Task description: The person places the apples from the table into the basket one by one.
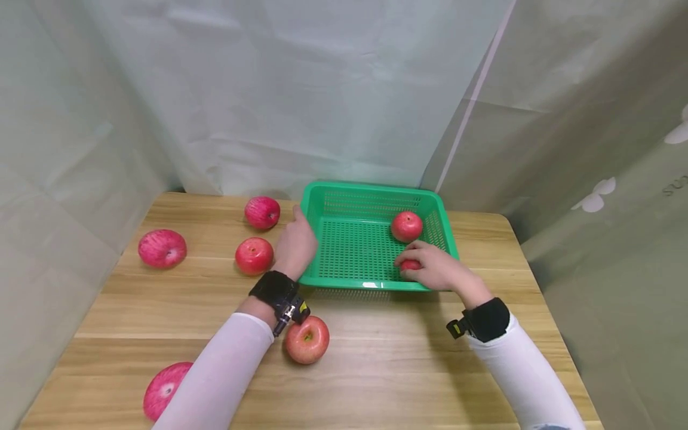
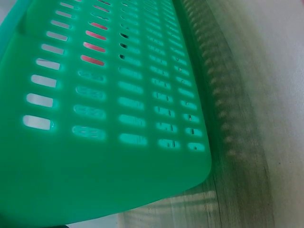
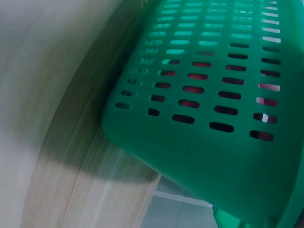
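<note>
In the head view, a green plastic basket with slotted walls stands on the wooden table. My left hand grips its left rim, back of the hand upward and most fingers hidden. My right hand reaches over the front right corner and holds a red apple inside, fingers curled round it. Behind that hand, another red apple sits near the basket's right wall. The left wrist view shows the basket wall close up. The right wrist view has the basket's slotted side, with red showing through.
Left of the basket lie a red apple, a darker apple and a pink-red one. A paler apple is beside my left wrist. My left sleeve partly covers another apple. Grey sheeting hangs behind the table.
</note>
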Motion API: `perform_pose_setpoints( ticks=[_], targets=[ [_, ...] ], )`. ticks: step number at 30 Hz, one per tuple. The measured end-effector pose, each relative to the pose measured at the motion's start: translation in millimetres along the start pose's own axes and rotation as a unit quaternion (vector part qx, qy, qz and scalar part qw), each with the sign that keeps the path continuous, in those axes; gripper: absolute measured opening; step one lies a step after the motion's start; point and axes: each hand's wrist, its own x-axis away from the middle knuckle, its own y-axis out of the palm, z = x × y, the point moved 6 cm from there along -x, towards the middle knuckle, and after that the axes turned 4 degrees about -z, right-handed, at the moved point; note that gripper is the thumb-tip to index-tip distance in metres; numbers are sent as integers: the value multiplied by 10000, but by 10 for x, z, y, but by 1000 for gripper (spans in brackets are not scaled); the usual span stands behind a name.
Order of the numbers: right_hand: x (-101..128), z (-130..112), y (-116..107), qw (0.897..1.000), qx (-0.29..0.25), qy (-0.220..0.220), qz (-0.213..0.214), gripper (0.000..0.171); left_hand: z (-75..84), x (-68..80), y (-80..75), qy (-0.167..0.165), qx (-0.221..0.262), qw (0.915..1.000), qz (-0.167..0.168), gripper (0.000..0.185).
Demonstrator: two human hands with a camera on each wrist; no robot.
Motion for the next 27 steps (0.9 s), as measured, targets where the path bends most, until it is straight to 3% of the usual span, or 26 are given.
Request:
perform_pose_setpoints(
  ticks=[12, 23, 27],
  targets=[
    [-59, 61, 47, 9980, -199, 182, -568, 18, 3, 6, -4, 19, -46, 10000, -35, 72],
    [-118, 68, 96, 9966, -226, -380, -698, 20, -3, 8, 4, 63, -57, 10000, 17, 71],
    [-113, 84, 109, 9969, -143, -381, -675, 22, -5, 2, 3, 42, -52, 10000, 2, 72]
  ],
)
